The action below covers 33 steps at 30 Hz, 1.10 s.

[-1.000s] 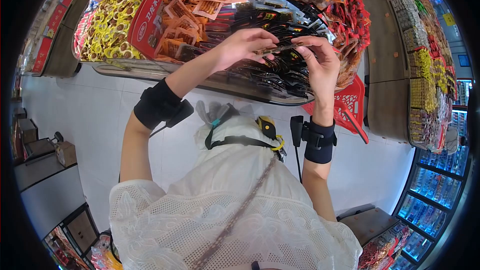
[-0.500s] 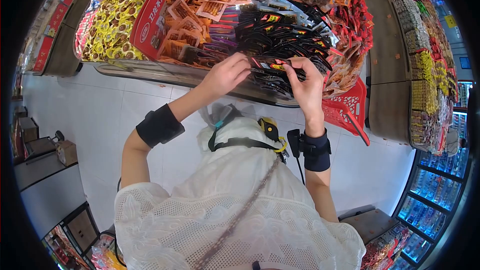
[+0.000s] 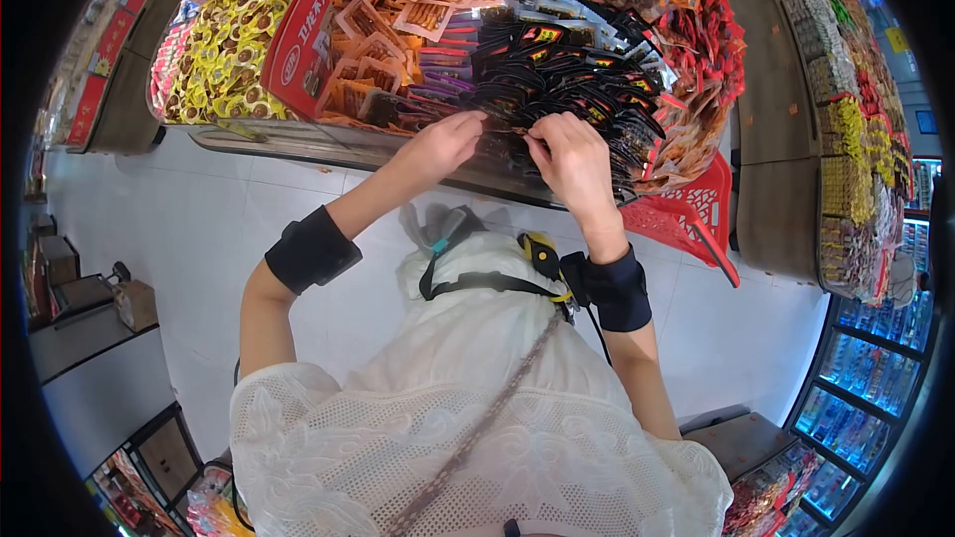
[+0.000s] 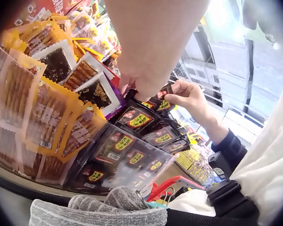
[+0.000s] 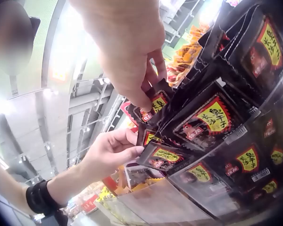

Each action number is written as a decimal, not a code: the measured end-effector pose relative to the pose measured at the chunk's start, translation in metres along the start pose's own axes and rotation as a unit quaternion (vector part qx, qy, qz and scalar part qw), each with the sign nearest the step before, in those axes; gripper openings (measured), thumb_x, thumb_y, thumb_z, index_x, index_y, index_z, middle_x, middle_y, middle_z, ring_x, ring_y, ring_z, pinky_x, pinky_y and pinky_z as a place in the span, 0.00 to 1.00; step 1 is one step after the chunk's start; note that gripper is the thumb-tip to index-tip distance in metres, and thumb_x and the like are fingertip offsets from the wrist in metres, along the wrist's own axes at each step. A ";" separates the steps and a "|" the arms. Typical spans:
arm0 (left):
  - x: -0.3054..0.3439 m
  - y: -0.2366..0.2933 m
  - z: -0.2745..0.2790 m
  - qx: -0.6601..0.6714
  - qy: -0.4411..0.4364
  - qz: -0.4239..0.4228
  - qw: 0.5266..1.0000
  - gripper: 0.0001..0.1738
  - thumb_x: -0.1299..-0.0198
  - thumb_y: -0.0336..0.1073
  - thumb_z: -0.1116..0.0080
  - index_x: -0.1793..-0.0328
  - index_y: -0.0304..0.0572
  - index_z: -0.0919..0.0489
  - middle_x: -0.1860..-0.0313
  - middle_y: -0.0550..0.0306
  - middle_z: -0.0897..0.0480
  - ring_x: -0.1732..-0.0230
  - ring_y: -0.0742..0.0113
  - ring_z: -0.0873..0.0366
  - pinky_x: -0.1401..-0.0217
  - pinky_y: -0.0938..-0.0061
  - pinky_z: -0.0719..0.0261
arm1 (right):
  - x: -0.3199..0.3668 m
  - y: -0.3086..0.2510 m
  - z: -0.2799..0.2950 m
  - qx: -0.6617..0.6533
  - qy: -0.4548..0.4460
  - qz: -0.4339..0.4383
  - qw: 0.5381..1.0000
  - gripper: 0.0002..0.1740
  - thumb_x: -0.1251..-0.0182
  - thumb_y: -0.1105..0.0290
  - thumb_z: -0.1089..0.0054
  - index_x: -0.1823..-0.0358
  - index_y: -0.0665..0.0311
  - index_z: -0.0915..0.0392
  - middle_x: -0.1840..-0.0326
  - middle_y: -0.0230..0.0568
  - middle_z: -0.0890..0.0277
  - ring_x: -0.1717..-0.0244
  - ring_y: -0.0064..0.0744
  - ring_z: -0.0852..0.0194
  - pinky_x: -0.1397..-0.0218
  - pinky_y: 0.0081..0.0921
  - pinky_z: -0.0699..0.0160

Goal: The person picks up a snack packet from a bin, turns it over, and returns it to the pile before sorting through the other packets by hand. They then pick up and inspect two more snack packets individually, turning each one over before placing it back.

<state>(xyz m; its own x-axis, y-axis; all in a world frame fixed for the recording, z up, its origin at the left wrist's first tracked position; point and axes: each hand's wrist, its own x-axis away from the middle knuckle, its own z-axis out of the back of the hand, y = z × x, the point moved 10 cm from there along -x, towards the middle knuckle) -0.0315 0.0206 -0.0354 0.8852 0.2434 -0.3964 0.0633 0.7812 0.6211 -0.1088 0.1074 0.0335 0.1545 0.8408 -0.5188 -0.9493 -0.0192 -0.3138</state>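
Observation:
My right hand [image 3: 575, 164] is at the front edge of a pile of black snack packets [image 3: 597, 89]. In the right wrist view, its thumb and fingers pinch a black packet [image 5: 159, 102] with a yellow and red label. My left hand [image 3: 441, 151] is just to the left; the right wrist view shows its thumb and forefinger pinching the edge of another black packet [image 5: 151, 137]. Both packets overlap the upright rows behind the clear front panel [image 5: 226, 169]. In the left wrist view, the left fingertips are largely hidden by the hand itself.
Orange-edged packets [image 3: 363, 60] and a red sign [image 3: 298, 50] lie left of the black ones, then yellow-wrapped snacks [image 3: 234, 50]. Red packets [image 3: 711, 50] fill the right side. A red basket [image 3: 686, 214] sits by the bin's right corner. Another shelf unit [image 3: 776, 139] stands farther right.
Both hands have come down from above the pile to the bin's front edge, bringing a black packet with them. The right hand has shifted left, closer to the left hand.

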 end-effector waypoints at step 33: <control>-0.020 0.077 0.003 -0.112 0.044 -0.159 0.980 0.09 0.55 0.30 0.39 0.65 0.41 0.24 0.65 0.59 0.26 0.61 0.62 0.28 0.61 0.71 0.27 | 0.068 0.083 0.066 -0.091 0.148 -0.248 0.953 0.07 0.42 0.80 0.43 0.62 0.68 0.24 0.70 0.35 0.27 0.72 0.20 0.30 0.68 0.16 0.31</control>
<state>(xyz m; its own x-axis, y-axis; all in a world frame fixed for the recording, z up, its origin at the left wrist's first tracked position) -0.0429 0.0741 0.0223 0.7934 0.0084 -0.6086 0.2176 0.9299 0.2965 -0.1949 0.1987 0.0243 0.6681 0.5815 -0.4643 -0.6804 0.2247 -0.6976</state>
